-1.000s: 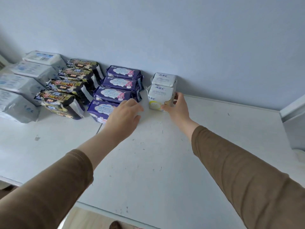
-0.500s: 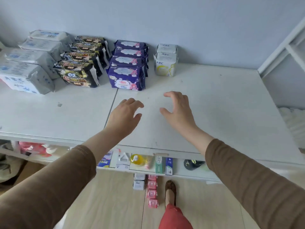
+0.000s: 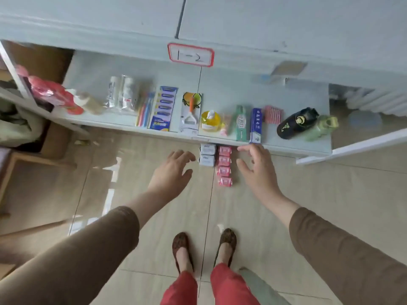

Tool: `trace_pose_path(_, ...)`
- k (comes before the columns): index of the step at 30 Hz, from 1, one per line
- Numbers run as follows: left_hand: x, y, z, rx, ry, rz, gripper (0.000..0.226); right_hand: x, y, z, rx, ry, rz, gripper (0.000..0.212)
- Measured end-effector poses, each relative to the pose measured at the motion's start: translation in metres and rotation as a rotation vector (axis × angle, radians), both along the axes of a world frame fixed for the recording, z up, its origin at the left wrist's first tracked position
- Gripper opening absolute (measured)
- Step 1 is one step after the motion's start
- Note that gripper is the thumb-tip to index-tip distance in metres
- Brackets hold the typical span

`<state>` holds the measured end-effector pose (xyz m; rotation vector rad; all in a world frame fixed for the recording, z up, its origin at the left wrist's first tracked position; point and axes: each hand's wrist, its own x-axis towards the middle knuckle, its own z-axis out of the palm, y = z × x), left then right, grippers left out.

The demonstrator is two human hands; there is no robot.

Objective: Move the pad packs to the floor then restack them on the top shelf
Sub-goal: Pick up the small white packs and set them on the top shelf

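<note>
Both hands were empty. The left hand (image 3: 170, 172) and the right hand (image 3: 257, 170) hung in the air with their fingers spread, reaching down toward the floor (image 3: 308, 194). The pad packs lay there, well below the hands, right by the front edge of the lower shelf (image 3: 286, 148). There were two white packs (image 3: 207, 154) in a short row and four pink packs (image 3: 224, 166) in a longer row just beside them. The rows touched or nearly touched. The packs looked small and slippery, so if the hands tried to scoop up too many at once, some could slide out and fall. The back packs sat partly under the shelf edge, so a hand could bump the shelf. A knock like that might tip the blue box (image 3: 256, 125) or the yellow bottle (image 3: 210, 121) that stood near the edge. The person's feet (image 3: 204, 247) were close too, so a dropped pack could get stepped on.
</note>
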<state>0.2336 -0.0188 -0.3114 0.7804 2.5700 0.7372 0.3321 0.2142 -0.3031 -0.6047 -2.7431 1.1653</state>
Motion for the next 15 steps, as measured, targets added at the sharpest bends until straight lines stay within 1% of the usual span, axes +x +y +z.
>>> trace_pose_path(3, 0.022, -0.010, -0.089, -0.133, -0.135, 0.002, 0.030, 0.023, -0.005, -0.088, -0.095, -0.196, -0.054, 0.021)
trace_pose_path(5, 0.032, -0.013, -0.145, -0.223, -0.211, 0.000, 0.034, 0.031, -0.007, -0.144, -0.122, -0.289, -0.065, 0.022)
trace_pose_path(7, 0.035, -0.013, -0.199, -0.275, -0.246, 0.023, 0.039, 0.033, -0.007, -0.200, -0.131, -0.350, -0.064, 0.026)
trace_pose_path(10, 0.027, -0.004, -0.275, -0.305, -0.257, 0.093, 0.049, 0.026, -0.005, -0.275, -0.189, -0.375, -0.059, 0.033)
trace_pose_path(13, 0.006, 0.012, -0.342, -0.290, -0.233, 0.134, 0.055, 0.007, -0.005, -0.343, -0.254, -0.369, -0.071, 0.040)
trace_pose_path(15, -0.011, 0.024, -0.383, -0.262, -0.194, 0.139, 0.056, -0.008, -0.004, -0.388, -0.237, -0.372, -0.049, 0.048)
